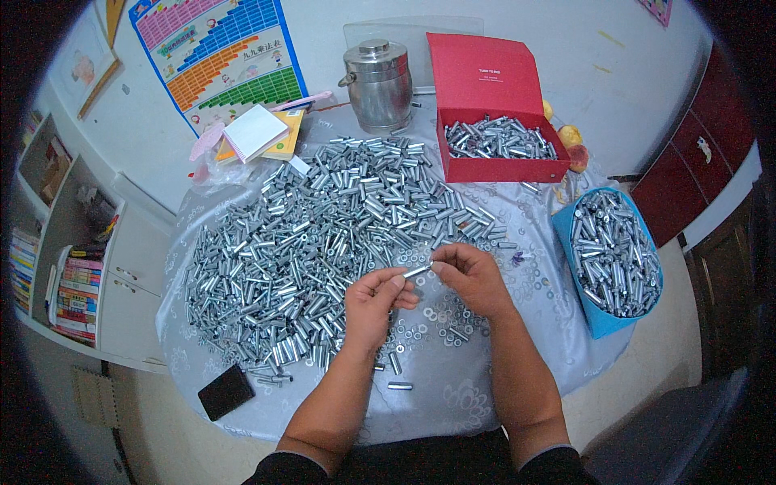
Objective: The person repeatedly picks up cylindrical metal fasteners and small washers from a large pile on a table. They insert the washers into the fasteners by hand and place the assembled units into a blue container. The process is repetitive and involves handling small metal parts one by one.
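Note:
My left hand (373,301) and my right hand (471,277) meet above the near middle of the round table (453,396). Between their fingertips they pinch one small silver metal sleeve (418,272), held nearly level. A broad heap of the same silver sleeves (323,234) covers the table's middle and left, just beyond my hands. Small flat washers (436,319) lie scattered on the cloth below my hands, with a few single sleeves (399,385) near the front edge.
A red box (499,170) with its lid up holds sleeves at the back right. A blue bag (594,319) full of sleeves hangs off the right edge. A steel canister (377,85), notepads (255,132), a black phone (225,391) and fruit (571,135) also rest here. Shelves (73,283) stand left.

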A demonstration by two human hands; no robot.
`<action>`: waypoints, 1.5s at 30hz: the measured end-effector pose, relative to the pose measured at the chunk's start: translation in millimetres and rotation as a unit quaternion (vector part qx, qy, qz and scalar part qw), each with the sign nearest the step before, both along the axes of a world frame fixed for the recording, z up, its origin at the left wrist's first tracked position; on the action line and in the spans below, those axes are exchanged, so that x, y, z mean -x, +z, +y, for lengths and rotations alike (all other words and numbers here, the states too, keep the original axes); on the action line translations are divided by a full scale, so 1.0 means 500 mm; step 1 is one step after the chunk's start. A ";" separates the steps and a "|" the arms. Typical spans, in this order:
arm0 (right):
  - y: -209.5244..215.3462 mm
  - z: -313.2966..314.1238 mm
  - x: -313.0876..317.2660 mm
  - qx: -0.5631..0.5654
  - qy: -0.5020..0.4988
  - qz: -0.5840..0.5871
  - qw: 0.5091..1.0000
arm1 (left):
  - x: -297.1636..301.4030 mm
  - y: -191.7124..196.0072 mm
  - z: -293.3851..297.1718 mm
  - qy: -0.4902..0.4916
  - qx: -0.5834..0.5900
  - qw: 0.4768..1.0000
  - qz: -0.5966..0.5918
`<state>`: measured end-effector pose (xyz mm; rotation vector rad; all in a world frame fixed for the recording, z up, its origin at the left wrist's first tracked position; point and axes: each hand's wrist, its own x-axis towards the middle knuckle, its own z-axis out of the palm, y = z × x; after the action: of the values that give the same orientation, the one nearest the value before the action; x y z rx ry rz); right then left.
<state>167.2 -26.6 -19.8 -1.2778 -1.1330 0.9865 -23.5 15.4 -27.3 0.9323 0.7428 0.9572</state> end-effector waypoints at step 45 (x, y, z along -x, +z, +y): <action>0.013 -0.002 0.009 0.053 0.027 -0.012 0.998 | -0.004 0.004 -0.005 0.002 -0.046 0.998 0.032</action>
<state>162.5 -27.6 -13.3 -1.3536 -1.1507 1.0859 -21.4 12.8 -25.6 1.0463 0.7591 0.9749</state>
